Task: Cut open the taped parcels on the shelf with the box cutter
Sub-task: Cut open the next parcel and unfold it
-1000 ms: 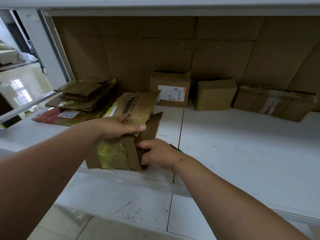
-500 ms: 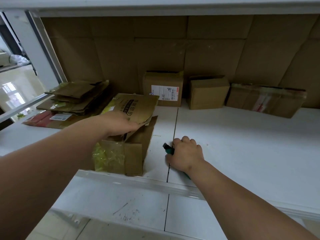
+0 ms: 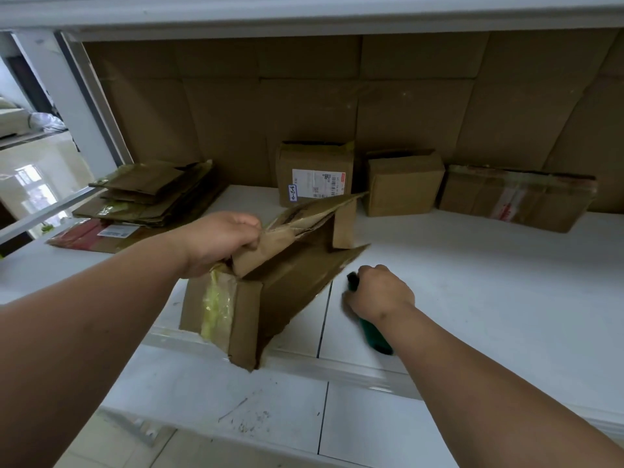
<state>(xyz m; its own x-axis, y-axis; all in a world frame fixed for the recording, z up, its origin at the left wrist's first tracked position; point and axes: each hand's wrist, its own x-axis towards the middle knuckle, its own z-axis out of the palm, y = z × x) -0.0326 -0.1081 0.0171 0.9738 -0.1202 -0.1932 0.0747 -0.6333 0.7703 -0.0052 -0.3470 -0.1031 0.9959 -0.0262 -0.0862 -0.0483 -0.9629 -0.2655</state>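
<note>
brown parcel (image 3: 270, 298) with yellow tape, green box cutter (image 3: 373, 336), white shelf (image 3: 489, 298)

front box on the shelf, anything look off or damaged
Yes: the front box in the left hand is tilted, its corner past the shelf edge, with ragged flaps and crinkled yellow tape.

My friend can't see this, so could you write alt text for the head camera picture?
A person's left hand grips the torn flap of an opened cardboard parcel at a white shelf's front edge, while the right hand holds a green box cutter against the shelf. Three more boxes stand behind.
</note>
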